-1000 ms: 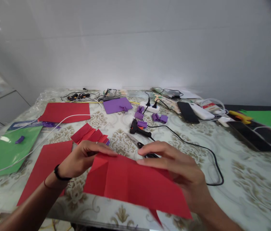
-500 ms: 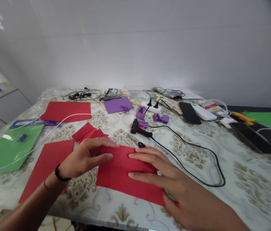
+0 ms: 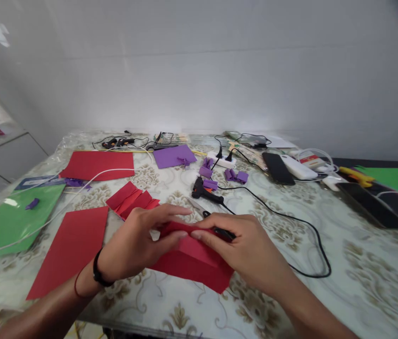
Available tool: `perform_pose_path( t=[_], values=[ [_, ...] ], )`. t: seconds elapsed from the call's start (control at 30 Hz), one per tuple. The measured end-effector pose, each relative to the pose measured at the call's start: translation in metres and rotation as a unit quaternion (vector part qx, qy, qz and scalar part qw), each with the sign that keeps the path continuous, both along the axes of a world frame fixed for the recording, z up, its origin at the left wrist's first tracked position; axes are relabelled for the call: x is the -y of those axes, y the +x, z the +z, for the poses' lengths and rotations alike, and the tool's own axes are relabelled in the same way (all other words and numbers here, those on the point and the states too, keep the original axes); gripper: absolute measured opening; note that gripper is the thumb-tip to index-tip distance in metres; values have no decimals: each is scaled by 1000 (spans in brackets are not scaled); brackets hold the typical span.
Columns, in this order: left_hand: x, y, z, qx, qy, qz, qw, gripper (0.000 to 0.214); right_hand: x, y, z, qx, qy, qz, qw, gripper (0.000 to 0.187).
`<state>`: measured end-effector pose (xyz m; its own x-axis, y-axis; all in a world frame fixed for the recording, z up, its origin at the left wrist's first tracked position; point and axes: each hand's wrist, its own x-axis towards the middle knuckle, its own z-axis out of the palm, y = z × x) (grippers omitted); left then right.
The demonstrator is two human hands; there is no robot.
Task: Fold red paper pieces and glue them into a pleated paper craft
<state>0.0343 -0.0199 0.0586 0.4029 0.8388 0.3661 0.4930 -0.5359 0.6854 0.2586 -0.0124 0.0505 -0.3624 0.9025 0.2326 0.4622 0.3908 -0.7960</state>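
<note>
A folded red paper sheet [image 3: 199, 266] lies on the patterned table near its front edge. My left hand [image 3: 142, 242] pinches the sheet's upper left part, thumb and fingers closed on the fold. My right hand [image 3: 241, 245] grips the upper right part the same way, and the fingertips of both hands almost meet. A flat red sheet [image 3: 69, 245] lies just left of my left hand. Folded red strips [image 3: 131, 197] lie behind it. Scissors [image 3: 202, 210] are partly hidden behind my right hand.
A black glue gun [image 3: 204, 189] with a black cord [image 3: 290, 219] lies behind the hands. Purple paper [image 3: 173, 155], purple folded pieces [image 3: 236, 175], another red sheet [image 3: 97, 164], green paper [image 3: 11, 216], a phone [image 3: 277, 167] and chargers crowd the back and sides.
The red sheet was held open and lifted, then pressed flat in half on the table. Now both hands have drawn together and pinch its top, folding it smaller.
</note>
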Motion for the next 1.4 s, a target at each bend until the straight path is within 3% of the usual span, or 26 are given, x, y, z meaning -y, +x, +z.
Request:
perform_pose_path(
  t=[0.1, 0.47, 0.57, 0.7, 0.77, 0.87, 0.97, 1.07, 1.4],
  values=[
    [-1, -3, 2, 16, -43, -1, 999, 14, 2, 1, -1, -16, -15, -1, 1000, 14],
    [4, -12, 8, 60, -37, -17, 997, 18, 4, -2, 10, -50, -15, 39, 998, 11],
    [4, -30, 9, 73, -25, 37, 996, 15, 3, 11, 7, -48, -21, 31, 998, 11],
    [7, -59, 6, 128, 17, 161, 978, 10, -1, 34, -2, -14, -36, 13, 999, 10],
    [11, -64, 5, 121, 34, 175, 976, 11, -2, 40, -5, -46, -33, -7, 998, 12],
    [16, -57, 5, 78, 65, 138, 985, 17, -2, 35, -4, -108, 18, -12, 994, 10],
    [17, -40, 7, 56, 97, 67, 991, 22, 0, 17, 2, -90, 65, 28, 993, 21],
    [16, -28, 7, 68, 101, 21, 992, 21, 3, -1, 8, -88, 58, 60, 993, 8],
    [22, -42, 4, 63, 53, 42, 996, 22, 4, 7, 0, -117, 25, 61, 991, 11]
  ],
)
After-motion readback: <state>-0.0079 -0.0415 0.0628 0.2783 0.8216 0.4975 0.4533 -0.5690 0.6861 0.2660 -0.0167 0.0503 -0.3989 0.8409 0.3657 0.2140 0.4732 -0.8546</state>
